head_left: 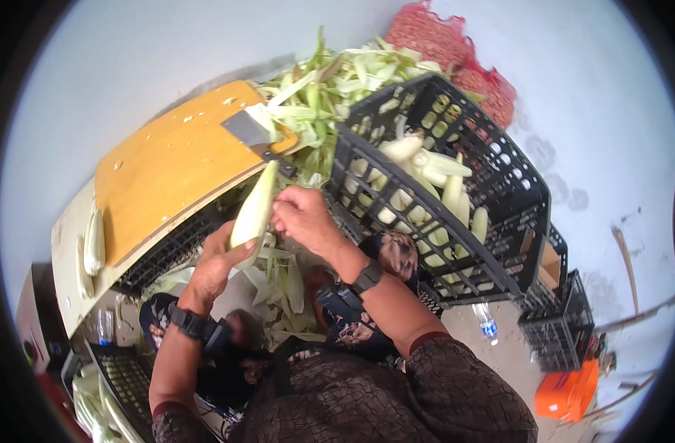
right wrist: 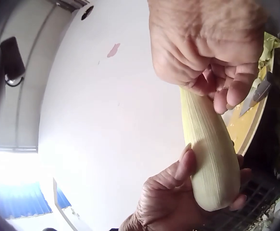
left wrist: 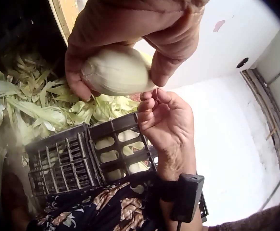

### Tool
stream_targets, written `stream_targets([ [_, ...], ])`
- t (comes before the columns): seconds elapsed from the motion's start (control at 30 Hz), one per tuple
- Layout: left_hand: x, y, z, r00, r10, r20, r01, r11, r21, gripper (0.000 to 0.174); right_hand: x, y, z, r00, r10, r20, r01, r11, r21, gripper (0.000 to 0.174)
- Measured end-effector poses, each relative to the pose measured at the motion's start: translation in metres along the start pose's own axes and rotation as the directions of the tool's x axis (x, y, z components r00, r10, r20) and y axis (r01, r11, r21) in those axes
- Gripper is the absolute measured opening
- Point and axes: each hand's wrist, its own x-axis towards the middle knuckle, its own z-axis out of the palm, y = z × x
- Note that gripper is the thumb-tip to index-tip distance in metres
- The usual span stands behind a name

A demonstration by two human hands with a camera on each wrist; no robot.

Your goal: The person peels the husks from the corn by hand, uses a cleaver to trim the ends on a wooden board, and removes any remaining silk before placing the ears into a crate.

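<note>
Pale wall (head_left: 168, 44) is filling the top and right of the head view, while a worktop (head_left: 66, 258) is spreading across the left, carrying a yellow board (head_left: 175, 162). At upper right, a large black crate (head_left: 510, 284) is tilting and holding pale ears of corn (head_left: 456, 193); at lower left, a second crate (head_left: 131, 369) is showing more corn (head_left: 90, 402) at its edge. Loose husks (head_left: 315, 88) are heaping at top centre, beside red mesh sacks (head_left: 430, 40) whose contents are staying unclear. Near the centre, the left hand (head_left: 213, 258) is clamping its fingers and thumb round the thick end of one ear (head_left: 255, 207), whose narrow tip is pointing up and slightly right. The right hand (head_left: 308, 218) is curling its fingers close beside that ear; whether they are pinching a husk edge, I cannot tell. Judging by its look, the ear is probably feeling light to moderate, stiff at its core and a little slick over the smooth, thin husk, which could be tearing under a hard pull. Its thick end is offering the surest hold, leaving the tip free. A cleaver (head_left: 247, 128) is lying by the board's right end.
</note>
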Motion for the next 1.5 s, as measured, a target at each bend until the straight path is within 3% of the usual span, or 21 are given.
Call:
stream_targets([
  [0.17,-0.003,0.005,0.001,0.998,-0.046,0.038,0.050,0.992,-0.117,0.043,0.008,0.004,-0.010,0.994,0.111,0.023,-0.108,0.988,-0.108,0.016],
  [0.23,-0.006,0.014,0.004,0.997,-0.059,0.055,0.067,0.985,-0.161,0.042,0.018,0.012,-0.019,0.961,-0.063,-0.270,0.037,0.994,-0.100,0.020],
  [0.27,-0.008,0.018,0.005,0.997,-0.067,0.049,0.076,0.973,-0.216,0.040,0.024,0.016,-0.027,0.960,-0.066,-0.272,0.039,0.994,-0.101,0.020],
  [0.33,-0.011,0.022,0.009,0.997,-0.072,0.035,0.079,0.958,-0.276,0.041,0.025,0.005,-0.037,0.849,-0.124,-0.513,0.020,0.979,-0.203,0.024],
  [0.37,-0.012,0.023,0.010,0.994,-0.102,0.050,0.113,0.924,-0.365,0.043,0.022,0.000,-0.041,0.832,-0.168,-0.529,0.016,0.960,-0.279,0.027],
  [0.4,-0.013,0.023,0.010,0.989,-0.130,0.069,0.147,0.880,-0.452,0.046,0.019,-0.005,-0.040,0.833,-0.167,-0.528,0.017,0.961,-0.277,0.027],
  [0.5,-0.009,0.009,0.008,0.990,-0.135,0.030,0.135,0.895,-0.426,0.045,0.014,-0.010,-0.041,0.942,-0.137,-0.307,-0.054,0.840,-0.540,0.028],
  [0.53,-0.009,0.002,0.007,0.989,-0.149,0.009,0.139,0.896,-0.421,0.044,0.016,-0.010,-0.042,0.916,-0.106,-0.387,-0.073,0.905,-0.420,0.030],
  [0.6,-0.012,-0.010,0.007,0.983,-0.183,0.000,0.162,0.870,-0.465,0.043,0.024,-0.013,-0.061,0.869,-0.080,-0.488,-0.138,0.908,-0.396,0.031],
  [0.67,-0.016,-0.020,0.006,0.975,-0.222,-0.006,0.194,0.865,-0.463,0.043,0.028,-0.002,-0.065,0.867,-0.163,-0.472,-0.077,0.890,-0.449,0.030],
  [0.73,-0.018,-0.027,0.007,0.971,-0.240,0.007,0.214,0.852,-0.478,0.042,0.015,-0.012,-0.051,0.884,-0.284,-0.371,-0.074,0.699,-0.711,0.029],
  [0.8,-0.018,-0.030,0.010,0.971,-0.238,-0.032,0.194,0.856,-0.480,0.041,0.007,-0.013,-0.039,0.966,-0.185,-0.180,0.012,0.730,-0.683,0.025],
  [0.83,-0.018,-0.032,0.010,0.971,-0.238,-0.037,0.192,0.857,-0.477,0.042,0.009,-0.008,-0.038,0.993,-0.083,-0.088,0.016,0.811,-0.585,0.024],
  [0.87,-0.018,-0.033,0.011,0.971,-0.238,-0.036,0.193,0.858,-0.477,0.042,0.009,-0.006,-0.037,0.997,-0.027,-0.073,-0.014,0.856,-0.517,0.024],
  [1.07,-0.021,-0.029,0.017,0.969,-0.241,-0.054,0.199,0.890,-0.411,0.043,0.007,0.002,-0.034,0.990,-0.135,-0.035,0.070,0.697,-0.714,0.025],
  [1.13,-0.019,-0.036,0.018,0.968,-0.240,-0.074,0.186,0.885,-0.428,0.043,0.009,0.006,-0.036,0.995,-0.095,0.043,0.099,0.747,-0.658,0.024],
  [1.33,-0.017,-0.034,0.022,0.959,-0.244,-0.141,0.180,0.915,-0.362,0.043,0.006,0.003,-0.028,0.994,-0.081,0.072,0.108,0.676,-0.729,0.024],
  [1.4,-0.019,-0.034,0.022,0.967,-0.224,-0.120,0.163,0.910,-0.382,0.045,0.005,0.005,-0.031,0.997,-0.077,0.026,0.077,0.778,-0.623,0.024],
  [1.5,-0.017,-0.038,0.018,0.975,-0.203,-0.090,0.150,0.902,-0.406,0.044,0.011,0.002,-0.045,0.992,-0.072,-0.104,0.002,0.831,-0.557,0.025],
])
